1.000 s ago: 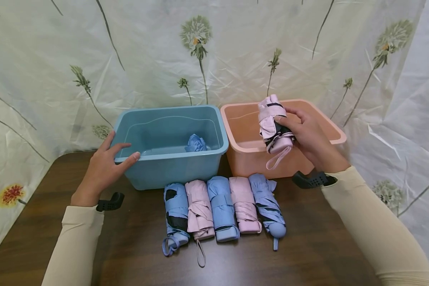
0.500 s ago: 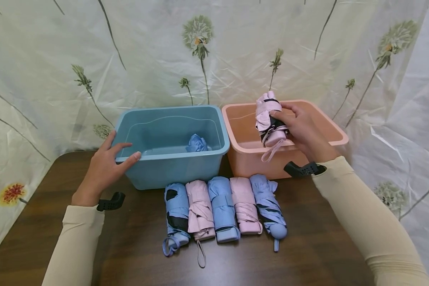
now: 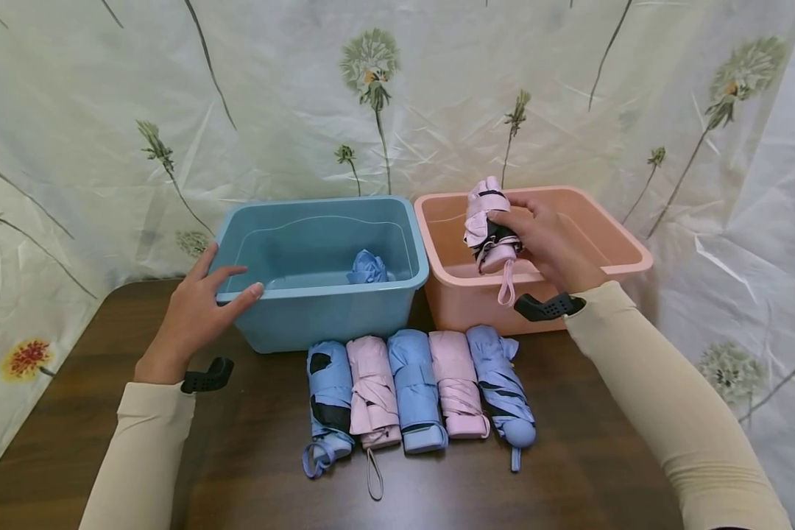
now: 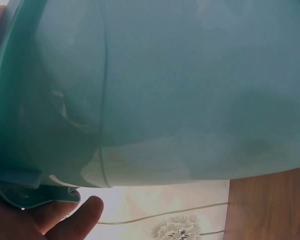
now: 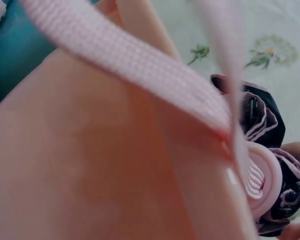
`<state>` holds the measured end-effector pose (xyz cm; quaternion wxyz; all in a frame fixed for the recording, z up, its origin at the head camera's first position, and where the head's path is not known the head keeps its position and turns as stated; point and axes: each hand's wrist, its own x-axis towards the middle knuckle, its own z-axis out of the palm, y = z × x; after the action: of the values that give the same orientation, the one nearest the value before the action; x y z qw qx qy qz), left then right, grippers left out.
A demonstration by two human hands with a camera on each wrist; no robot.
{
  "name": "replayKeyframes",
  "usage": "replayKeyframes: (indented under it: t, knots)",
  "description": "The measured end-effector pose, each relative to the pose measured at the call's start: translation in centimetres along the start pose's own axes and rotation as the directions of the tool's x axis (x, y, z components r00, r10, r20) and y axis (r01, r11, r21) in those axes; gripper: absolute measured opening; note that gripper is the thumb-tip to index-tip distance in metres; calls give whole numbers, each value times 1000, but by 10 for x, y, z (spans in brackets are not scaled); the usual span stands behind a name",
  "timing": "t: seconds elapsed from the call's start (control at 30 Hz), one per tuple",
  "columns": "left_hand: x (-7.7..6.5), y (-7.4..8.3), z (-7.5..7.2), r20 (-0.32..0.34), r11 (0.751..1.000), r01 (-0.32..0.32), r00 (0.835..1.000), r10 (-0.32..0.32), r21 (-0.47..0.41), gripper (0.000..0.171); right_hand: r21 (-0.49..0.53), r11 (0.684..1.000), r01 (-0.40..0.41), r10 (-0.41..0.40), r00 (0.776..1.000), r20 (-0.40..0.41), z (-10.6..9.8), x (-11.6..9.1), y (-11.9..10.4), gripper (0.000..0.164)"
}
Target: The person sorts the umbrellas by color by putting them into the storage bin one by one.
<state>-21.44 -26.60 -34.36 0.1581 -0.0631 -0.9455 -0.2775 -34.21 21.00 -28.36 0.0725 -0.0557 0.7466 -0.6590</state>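
My right hand (image 3: 548, 237) grips a folded pink umbrella (image 3: 489, 206) with black lining, holding it tilted over the left part of the orange bin (image 3: 636, 258). In the right wrist view its pink wrist strap (image 5: 135, 62) hangs close to the camera, beside the handle end (image 5: 270, 172). My left hand (image 3: 195, 305) rests on the near left corner of the blue bin (image 3: 318, 316), fingers spread along the rim. Inside that bin lies a blue umbrella (image 3: 367, 266), only partly visible.
A row of folded umbrellas lies before the bins: a blue one (image 3: 330, 397), a pink one (image 3: 373, 390), a blue one (image 3: 416, 386), a pink one (image 3: 456, 383), and a blue one (image 3: 501, 383). The dark wooden table (image 3: 252, 456) meets a flowered curtain (image 3: 271, 96) behind.
My right hand has shifted left with the pink umbrella, farther over the orange bin, and the strap now hangs straighter down. The left hand has stayed on the blue bin's corner.
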Motion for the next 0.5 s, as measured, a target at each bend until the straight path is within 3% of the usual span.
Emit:
replayKeyframes:
  t: [0.2, 0.43, 0.5]
  knots:
    - [-1, 0, 0, -1, 1000, 6, 1000, -6, 11, 62, -61, 998, -25, 26, 999, 22, 2, 4, 4, 64]
    - [0, 0, 1, -5, 1000, -1, 1000, 1, 11, 62, -46, 997, -66, 69, 995, 77, 1, 6, 6, 60]
    - [1, 0, 1, -6, 1000, -1, 1000, 2, 11, 61, -28, 997, -79, 82, 989, 126, 0, 4, 5, 59]
